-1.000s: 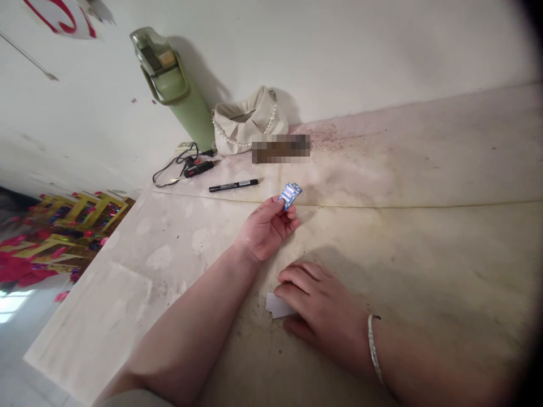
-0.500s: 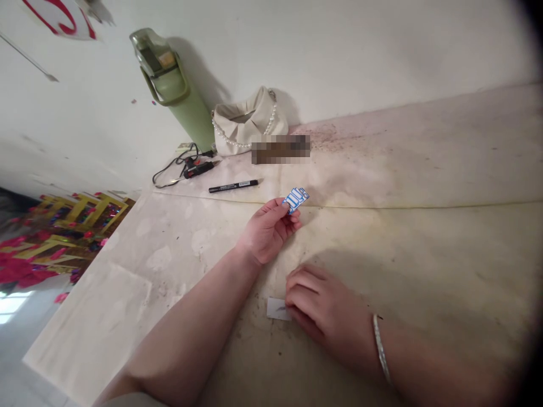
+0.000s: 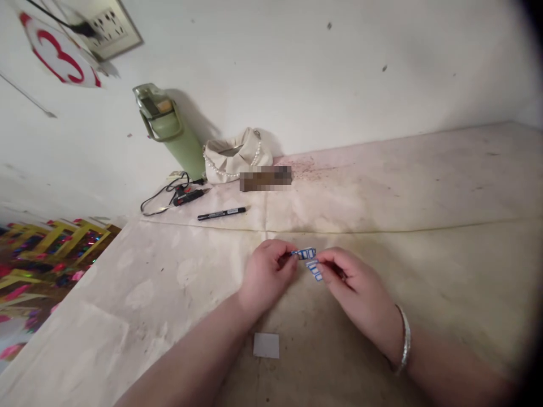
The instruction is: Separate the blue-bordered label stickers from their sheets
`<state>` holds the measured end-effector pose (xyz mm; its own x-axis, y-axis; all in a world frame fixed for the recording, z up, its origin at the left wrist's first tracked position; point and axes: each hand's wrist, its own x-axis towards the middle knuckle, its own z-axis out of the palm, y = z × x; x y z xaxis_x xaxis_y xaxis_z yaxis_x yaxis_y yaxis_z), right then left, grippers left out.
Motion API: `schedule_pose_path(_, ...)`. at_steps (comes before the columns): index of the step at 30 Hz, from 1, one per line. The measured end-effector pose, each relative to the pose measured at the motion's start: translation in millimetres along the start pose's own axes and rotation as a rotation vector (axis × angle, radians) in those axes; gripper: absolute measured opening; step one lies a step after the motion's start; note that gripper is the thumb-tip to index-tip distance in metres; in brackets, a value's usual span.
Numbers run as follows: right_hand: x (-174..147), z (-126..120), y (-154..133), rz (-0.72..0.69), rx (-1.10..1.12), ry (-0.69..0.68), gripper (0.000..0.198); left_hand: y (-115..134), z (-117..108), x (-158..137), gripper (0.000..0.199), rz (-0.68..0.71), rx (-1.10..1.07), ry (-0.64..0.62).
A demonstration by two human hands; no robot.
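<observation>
Small white paper cutouts with blue outlines (image 3: pixel 307 254) are pinched between the thumb and fingers of my left hand (image 3: pixel 270 274). My right hand (image 3: pixel 358 291), with a silvery bangle on its wrist, grips a similar blue-outlined cutout (image 3: pixel 315 271). The pieces meet or nearly meet in the gap between my two hands, just above the table; whether they touch I cannot tell. Below my hands a small blank white card (image 3: pixel 266 345) lies flat on the cloth, close to my left forearm.
Behind my hands, a black marker (image 3: pixel 221 213) lies on the stained tablecloth (image 3: pixel 382 339). Further back are a corded glue gun (image 3: pixel 188 196), a green bottle (image 3: pixel 183 148), a cream handbag (image 3: pixel 237 155) and a pixelated brown item (image 3: pixel 265 179). A wall rises behind them.
My right hand has lifted off the table beside the card and come up to my left hand, now holding a cutout. My left hand has turned palm-down. The view has tilted upward.
</observation>
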<state>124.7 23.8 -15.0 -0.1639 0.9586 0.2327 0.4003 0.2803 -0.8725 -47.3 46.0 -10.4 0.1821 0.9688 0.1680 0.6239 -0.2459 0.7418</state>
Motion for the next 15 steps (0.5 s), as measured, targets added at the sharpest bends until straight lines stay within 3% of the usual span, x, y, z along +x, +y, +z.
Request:
schedule_pose_path(3,0.1,2.6,1.6,-0.052,-0.056,-0.074,0.012,0.8,-1.5,0.7,0.01,0.105,0.139,-0.044)
schedule_pose_path(7,1.9,1.4,3.9,-0.072,-0.184,-0.112,0.01,3.1,-2.5,1.7,0.007,0.192,0.171,-0.118)
schedule_pose_path(15,4.9,-2.4,4.4,-0.156,-0.336,-0.152,0.013,3.7,-2.5,3.7,0.007,0.211,0.193,-0.139)
